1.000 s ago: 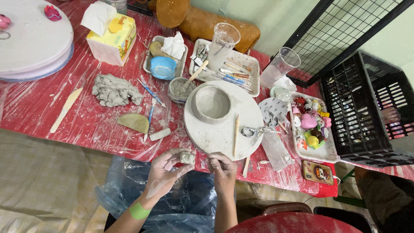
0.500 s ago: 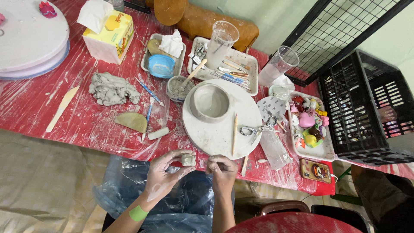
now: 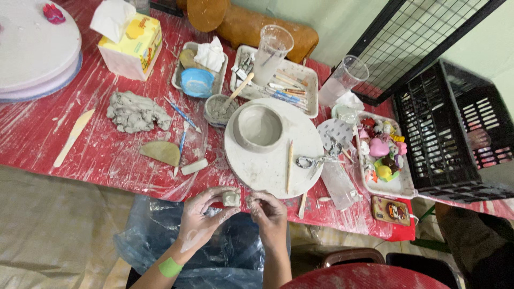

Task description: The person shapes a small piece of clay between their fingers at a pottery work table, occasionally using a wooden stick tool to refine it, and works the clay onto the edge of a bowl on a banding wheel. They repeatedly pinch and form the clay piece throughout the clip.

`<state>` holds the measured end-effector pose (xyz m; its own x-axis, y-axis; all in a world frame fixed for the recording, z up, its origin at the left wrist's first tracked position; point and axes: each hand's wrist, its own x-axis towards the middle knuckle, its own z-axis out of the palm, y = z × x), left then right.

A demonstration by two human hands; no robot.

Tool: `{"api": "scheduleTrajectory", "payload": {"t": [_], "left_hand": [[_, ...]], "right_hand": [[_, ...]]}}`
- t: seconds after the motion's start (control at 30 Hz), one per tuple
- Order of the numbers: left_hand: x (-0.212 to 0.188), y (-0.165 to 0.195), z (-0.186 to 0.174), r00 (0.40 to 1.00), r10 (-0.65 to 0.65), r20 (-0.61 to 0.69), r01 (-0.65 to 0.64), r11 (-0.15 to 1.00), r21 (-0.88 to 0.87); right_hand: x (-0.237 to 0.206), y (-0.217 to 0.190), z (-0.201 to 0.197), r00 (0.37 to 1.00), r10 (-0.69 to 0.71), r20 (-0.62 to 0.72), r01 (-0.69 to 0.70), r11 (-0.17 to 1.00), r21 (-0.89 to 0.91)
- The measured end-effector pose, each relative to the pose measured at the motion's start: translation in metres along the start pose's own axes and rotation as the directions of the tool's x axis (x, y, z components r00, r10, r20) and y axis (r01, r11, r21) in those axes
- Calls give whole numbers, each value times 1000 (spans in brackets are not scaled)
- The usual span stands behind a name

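Low in the frame, just left of centre and right at the near edge of the red-covered table, the left hand pinches a small lump of grey clay between thumb and fingertips, while the right hand is curled beside it, its fingers closed toward the lump — whether they actually touch the clay or only pinch a scrap of their own cannot be made out. The work looks partly done: a finished-looking clay bowl already sits on the round white board above the hands, a wooden stick lies on that board, and a large mass of raw clay waits at centre left, so plenty of material appears unused. The lump in hand seems still at the shaping stage — small, blocky, with no clear form yet. It is nearly as wide as it is tall, so its long axis is hard to call; if anything it stands slightly upright in the frame, its upper face turned toward the board, not joined to the bowl.
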<state>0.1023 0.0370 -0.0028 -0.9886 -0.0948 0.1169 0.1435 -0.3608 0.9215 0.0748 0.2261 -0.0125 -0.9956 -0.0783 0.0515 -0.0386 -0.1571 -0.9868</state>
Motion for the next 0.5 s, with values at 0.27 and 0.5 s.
{"api": "scheduleTrajectory", "payload": {"t": [0.27, 0.5], "left_hand": [[-1, 2, 0, 1000, -22, 0, 22, 999, -33], [1, 7, 4, 999, 52, -4, -51, 993, 106]], "right_hand": [[-3, 0, 9, 965, -246, 89, 249, 968, -23], [0, 2, 12, 952, -293, 85, 298, 953, -58]]}}
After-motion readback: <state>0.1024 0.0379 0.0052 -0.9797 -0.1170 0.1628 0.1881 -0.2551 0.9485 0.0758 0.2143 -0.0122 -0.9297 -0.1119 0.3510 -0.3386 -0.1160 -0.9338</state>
